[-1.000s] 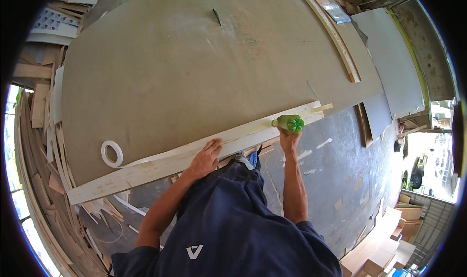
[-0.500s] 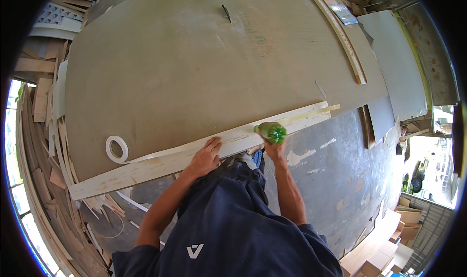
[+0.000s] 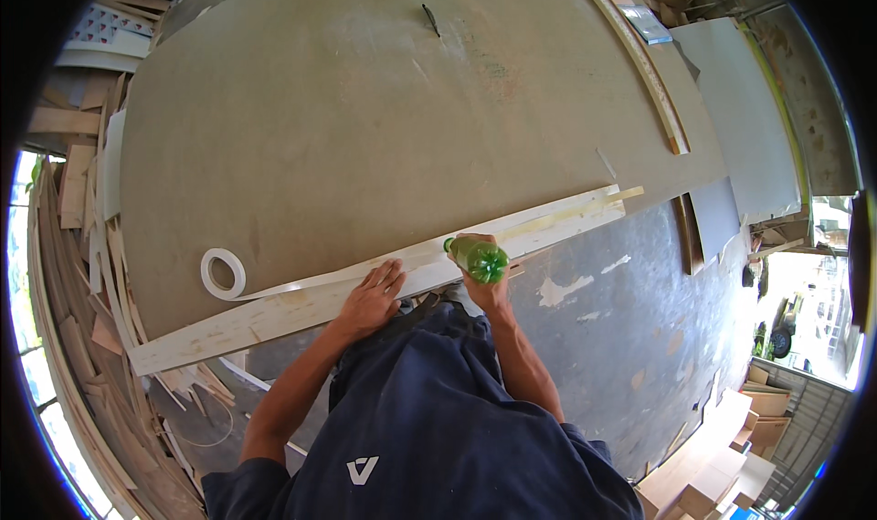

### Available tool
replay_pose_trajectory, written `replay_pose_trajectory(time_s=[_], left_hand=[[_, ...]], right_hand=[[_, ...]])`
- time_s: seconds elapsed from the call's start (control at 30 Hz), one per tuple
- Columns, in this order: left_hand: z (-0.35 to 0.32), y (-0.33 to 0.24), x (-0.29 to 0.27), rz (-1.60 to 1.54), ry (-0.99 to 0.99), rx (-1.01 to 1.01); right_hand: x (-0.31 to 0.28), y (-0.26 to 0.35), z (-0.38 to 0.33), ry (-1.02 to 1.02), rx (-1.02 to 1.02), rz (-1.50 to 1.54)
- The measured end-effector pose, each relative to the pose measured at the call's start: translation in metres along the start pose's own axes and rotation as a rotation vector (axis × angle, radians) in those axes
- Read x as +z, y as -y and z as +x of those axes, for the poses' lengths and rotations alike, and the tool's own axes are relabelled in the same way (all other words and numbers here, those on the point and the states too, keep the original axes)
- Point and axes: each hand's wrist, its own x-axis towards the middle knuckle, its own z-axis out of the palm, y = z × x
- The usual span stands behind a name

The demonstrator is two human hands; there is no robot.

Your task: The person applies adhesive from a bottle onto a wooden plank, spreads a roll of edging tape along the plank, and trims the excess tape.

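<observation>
Green translucent plastic bottle [image 3: 486, 263] in right hand [image 3: 488, 293]

I've got it clamped round the bottle over the long white board [image 3: 219, 328], counter's [image 3: 347, 127] near side; left hand [image 3: 371, 298] flat on board. Probably light, squeezable, slick; best held mid-body.

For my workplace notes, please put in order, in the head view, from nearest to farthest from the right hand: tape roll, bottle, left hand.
1. Bottle: held in the right hand.
2. Left hand: to the left, on the white board.
3. Tape roll: farther left, on the tabletop.
</observation>
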Motion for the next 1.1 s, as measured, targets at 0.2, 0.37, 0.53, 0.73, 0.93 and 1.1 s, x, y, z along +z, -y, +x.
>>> replay_pose_trajectory(time_s=[0.2,0.37,0.53,0.73,0.93,1.1], left_hand=[[0.004,-0.006,-0.005,0.045,0.008,-0.024],[0.009,-0.008,-0.002,0.072,0.005,-0.003],[0.014,-0.012,0.001,0.114,-0.017,-0.03],[0.032,-0.02,0.002,0.147,-0.043,-0.017],[0.032,-0.017,0.006,0.109,-0.021,-0.09],[0.03,-0.02,0.005,0.115,0.014,-0.1]], right_hand=[[-0.028,-0.003,-0.003,-0.263,-0.067,-0.274],[-0.006,-0.009,-0.017,-0.168,0.02,0.015],[0.0,-0.028,-0.004,-0.04,0.016,-0.043],[-0.082,-0.104,0.013,-0.387,-0.045,-0.252],[-0.065,-0.025,0.026,-0.426,-0.007,-0.223],[0.012,0.002,0.001,-0.102,0.006,-0.089]])
